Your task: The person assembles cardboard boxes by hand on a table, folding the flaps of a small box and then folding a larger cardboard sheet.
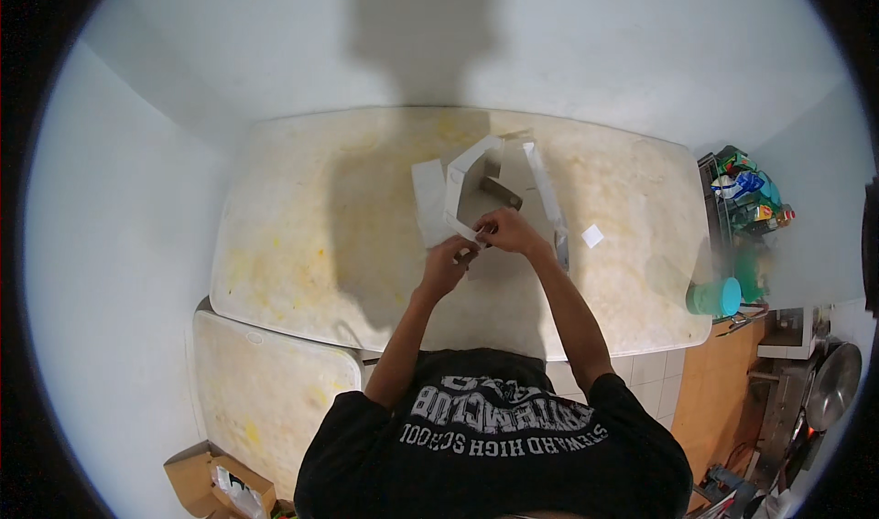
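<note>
A white cardboard box (457, 188), its top uncovered and its grey inner side showing, lies in the middle of the table. My left hand (447, 264) is closed at the box's near left corner, with thumb and fingers pinched on the white edge. Right beside it, my right hand (509, 232) also has its fingers closed on that corner of the box wall. A brownish-grey strip (501, 192) stands inside the box; I cannot tell whether it is a folded flap. Along the left side rests a flat white panel (428, 196), partly behind the wall.
The stained cream table (284, 226) meets the wall at the back. A small white square (592, 236) lies right of the box. A teal container (714, 297) stands at the right edge, near a rack with colourful packages (743, 189). At the lower left is an open brown carton (197, 484).
</note>
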`<state>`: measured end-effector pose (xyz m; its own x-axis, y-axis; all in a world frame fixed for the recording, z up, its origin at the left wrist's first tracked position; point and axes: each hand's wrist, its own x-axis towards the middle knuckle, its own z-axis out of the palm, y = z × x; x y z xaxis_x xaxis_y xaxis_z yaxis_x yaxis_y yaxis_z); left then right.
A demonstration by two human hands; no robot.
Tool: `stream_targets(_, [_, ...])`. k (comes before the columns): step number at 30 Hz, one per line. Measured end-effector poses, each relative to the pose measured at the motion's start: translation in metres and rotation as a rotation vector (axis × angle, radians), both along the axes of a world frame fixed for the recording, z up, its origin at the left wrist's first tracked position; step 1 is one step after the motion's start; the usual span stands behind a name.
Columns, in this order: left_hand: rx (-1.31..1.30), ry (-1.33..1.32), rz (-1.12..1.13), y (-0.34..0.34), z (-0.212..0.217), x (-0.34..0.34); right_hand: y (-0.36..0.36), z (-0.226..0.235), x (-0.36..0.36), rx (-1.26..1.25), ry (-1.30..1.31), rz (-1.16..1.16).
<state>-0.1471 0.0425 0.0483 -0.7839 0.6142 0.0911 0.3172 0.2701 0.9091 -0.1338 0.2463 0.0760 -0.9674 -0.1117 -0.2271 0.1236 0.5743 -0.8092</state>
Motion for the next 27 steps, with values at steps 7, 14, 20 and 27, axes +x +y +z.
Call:
stream_targets(7, [-0.097,0.408,0.097,0.002,-0.014,-0.016,-0.010,-0.027,0.011,-0.024,0.146,-0.066])
stream_targets(14, [0.149,0.224,0.378,0.000,-0.062,-0.012,-0.035,-0.064,0.030,0.150,0.421,-0.083])
stream_targets(20, [-0.031,-0.709,0.485,0.007,-0.055,-0.016,-0.039,-0.077,0.043,0.149,0.497,-0.106])
stream_targets(27, [-0.133,-0.648,0.369,0.001,-0.072,-0.035,-0.042,-0.076,0.043,0.069,0.582,-0.171])
